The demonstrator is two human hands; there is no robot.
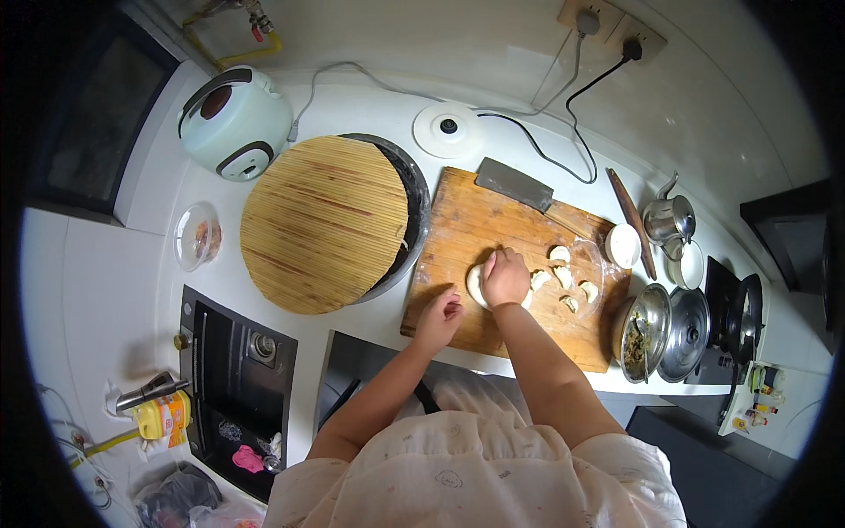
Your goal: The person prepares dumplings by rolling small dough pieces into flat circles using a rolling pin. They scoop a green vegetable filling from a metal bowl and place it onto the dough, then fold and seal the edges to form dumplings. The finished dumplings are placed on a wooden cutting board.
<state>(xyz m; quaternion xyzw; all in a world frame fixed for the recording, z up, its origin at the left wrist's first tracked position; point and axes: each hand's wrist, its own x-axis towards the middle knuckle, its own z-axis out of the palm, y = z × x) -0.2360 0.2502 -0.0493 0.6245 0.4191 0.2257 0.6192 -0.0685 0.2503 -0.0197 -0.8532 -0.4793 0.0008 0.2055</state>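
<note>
A wooden cutting board (458,211) lies in front of me on the counter. My right hand (506,279) is closed and presses down on a piece of white dough (475,288), covering much of it. Left of the dough, over the board's near edge, my left hand (439,319) has its fingers curled in, with nothing visible in them. Several folded dumplings (563,276) lie on the board to the right of the dough, among traces of flour. A cleaver (516,183) with a wooden handle rests along the board's far edge.
A round bamboo mat (326,224) covers most of a dark basin (417,189) on the left. A steel bowl of filling (629,348), a glass lid (685,334), a white bowl (623,245) and a rolling pin (631,220) stand right. A rice cooker (238,123) is far left.
</note>
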